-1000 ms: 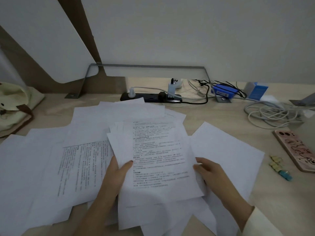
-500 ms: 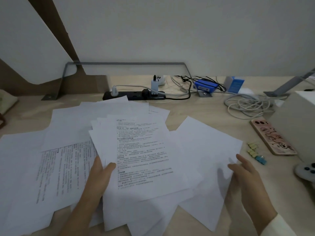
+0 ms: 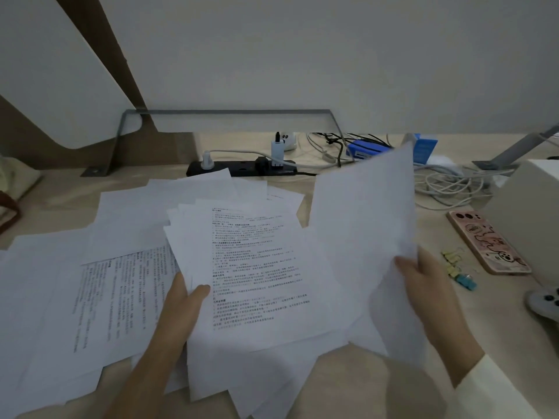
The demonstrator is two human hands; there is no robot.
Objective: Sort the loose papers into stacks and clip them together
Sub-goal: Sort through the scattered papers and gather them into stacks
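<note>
Loose white papers [image 3: 127,225] lie spread over the left and middle of the desk. My left hand [image 3: 181,300] grips the left edge of a fanned stack of printed sheets [image 3: 257,276], thumb on top. My right hand [image 3: 423,276] holds a blank-sided sheet [image 3: 363,213] by its lower right edge, lifted off the desk and tilted upright. Small yellow and blue binder clips [image 3: 456,267] lie on the desk just right of my right hand.
A pink-cased phone [image 3: 487,240] lies right of the clips, beside a white box [image 3: 526,201]. A game controller [image 3: 544,300] sits at the right edge. A black power strip [image 3: 242,168], coiled cables [image 3: 444,186] and a blue box [image 3: 425,149] line the back.
My right hand left the stack, reached right to a loose sheet and has lifted it upright. My left hand keeps hold of the stack. The camera turned slightly right.
</note>
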